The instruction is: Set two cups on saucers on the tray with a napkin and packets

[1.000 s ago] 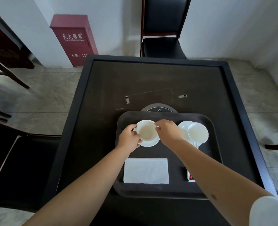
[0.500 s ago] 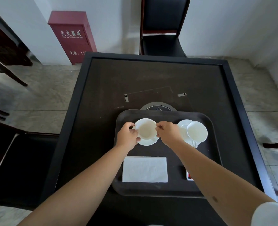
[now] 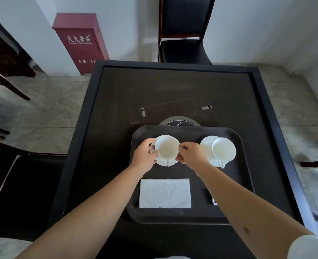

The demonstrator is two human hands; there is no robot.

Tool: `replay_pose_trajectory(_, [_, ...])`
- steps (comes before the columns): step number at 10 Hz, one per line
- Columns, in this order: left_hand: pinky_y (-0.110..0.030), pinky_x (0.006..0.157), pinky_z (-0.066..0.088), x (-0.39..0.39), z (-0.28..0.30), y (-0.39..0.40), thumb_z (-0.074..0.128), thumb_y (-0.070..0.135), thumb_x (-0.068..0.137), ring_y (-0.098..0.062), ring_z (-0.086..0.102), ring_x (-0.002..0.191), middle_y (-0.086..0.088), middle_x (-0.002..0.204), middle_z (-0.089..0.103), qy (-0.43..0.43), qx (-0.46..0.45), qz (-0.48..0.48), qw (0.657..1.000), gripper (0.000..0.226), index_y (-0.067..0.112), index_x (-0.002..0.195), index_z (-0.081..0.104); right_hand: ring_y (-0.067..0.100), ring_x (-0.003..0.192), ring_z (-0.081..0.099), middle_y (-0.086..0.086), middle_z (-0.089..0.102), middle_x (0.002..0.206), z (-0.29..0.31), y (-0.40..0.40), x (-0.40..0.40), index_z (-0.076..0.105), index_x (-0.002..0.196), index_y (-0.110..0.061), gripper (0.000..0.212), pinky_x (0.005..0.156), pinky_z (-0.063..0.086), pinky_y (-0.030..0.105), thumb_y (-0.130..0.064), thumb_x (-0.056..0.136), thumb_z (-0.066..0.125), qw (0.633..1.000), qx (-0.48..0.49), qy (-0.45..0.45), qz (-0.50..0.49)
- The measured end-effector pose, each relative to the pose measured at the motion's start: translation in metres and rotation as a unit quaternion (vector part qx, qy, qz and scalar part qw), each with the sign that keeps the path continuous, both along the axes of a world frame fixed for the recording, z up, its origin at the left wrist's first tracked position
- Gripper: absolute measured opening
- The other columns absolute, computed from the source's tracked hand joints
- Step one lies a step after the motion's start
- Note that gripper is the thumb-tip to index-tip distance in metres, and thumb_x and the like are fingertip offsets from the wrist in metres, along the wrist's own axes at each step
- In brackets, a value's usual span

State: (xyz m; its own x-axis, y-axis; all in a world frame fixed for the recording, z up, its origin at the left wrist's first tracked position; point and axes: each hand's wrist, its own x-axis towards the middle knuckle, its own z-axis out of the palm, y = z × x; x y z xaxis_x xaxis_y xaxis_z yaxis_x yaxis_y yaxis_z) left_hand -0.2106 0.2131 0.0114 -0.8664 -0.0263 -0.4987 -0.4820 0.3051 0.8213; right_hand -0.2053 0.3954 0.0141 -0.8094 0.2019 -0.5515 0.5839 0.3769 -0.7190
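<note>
A dark tray (image 3: pixel 191 214) lies on the black table. On its far left a white cup (image 3: pixel 167 148) stands on a white saucer (image 3: pixel 164 162), its handle pointing toward me. My left hand (image 3: pixel 144 156) grips the cup's left rim and my right hand (image 3: pixel 191 155) pinches its right rim. A second white cup (image 3: pixel 223 150) sits on its saucer (image 3: pixel 206 144) at the tray's far right. A white napkin (image 3: pixel 165 193) lies flat at the near left of the tray. The packets (image 3: pixel 214 201) peek out beside my right forearm, mostly hidden.
The black table (image 3: pixel 107 128) has a raised rim and a round control panel (image 3: pixel 179 122) just beyond the tray. A black chair (image 3: pixel 182 47) stands at the far side, a red fire cabinet (image 3: pixel 79 42) against the wall, a dark seat (image 3: pixel 23 193) at my left.
Both hands stay on the left cup's rim; it has turned slightly on the saucer, so its handle now shows toward me. The camera has tilted a little.
</note>
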Motion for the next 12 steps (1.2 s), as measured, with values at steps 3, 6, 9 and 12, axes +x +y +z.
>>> replay_pose_trajectory(3, [-0.031,0.078,0.057,0.004,0.0,0.0,0.059,0.008,0.096,-0.021,0.062,0.108,-0.001,0.126,0.063,0.019,-0.01,-0.014,1.0,0.038,0.027,0.129,0.058,0.012,0.071,0.072,0.004,0.073,0.083,-0.001,-0.002,0.001,0.067,0.109,-0.015,0.017,0.075,0.061,0.036,-0.016,0.098,0.054,1.0,0.013,0.008,0.008])
replay_pose_trajectory(6, [-0.047,0.093,0.054,0.008,0.004,0.004,0.057,0.013,0.098,-0.025,0.059,0.115,-0.002,0.131,0.061,0.044,-0.043,-0.019,0.998,0.038,0.024,0.134,0.057,0.011,0.07,0.072,0.005,0.073,0.082,0.003,-0.004,0.003,0.066,0.109,-0.015,0.017,0.074,0.06,0.033,-0.016,0.098,0.054,1.0,0.013,0.009,0.004])
replay_pose_trajectory(9, [-0.04,0.094,0.054,0.013,0.006,0.004,0.054,0.014,0.099,-0.021,0.062,0.112,-0.002,0.135,0.059,0.038,-0.034,-0.033,0.998,0.042,0.026,0.14,0.052,0.01,0.066,0.071,0.001,0.072,0.078,0.003,-0.004,0.007,0.067,0.107,-0.016,0.018,0.072,0.061,0.034,-0.018,0.097,0.052,0.999,0.038,0.02,0.006])
replay_pose_trajectory(12, [-0.045,0.113,0.029,0.041,0.023,-0.007,0.053,0.047,0.097,-0.023,0.024,0.146,0.002,0.162,0.022,0.082,-0.214,-0.134,0.964,0.068,0.031,0.154,0.02,0.007,0.08,0.06,-0.005,0.065,0.108,0.013,-0.002,0.041,0.047,0.136,-0.024,0.046,0.062,0.048,0.021,-0.045,0.095,0.052,0.979,0.175,0.031,0.098])
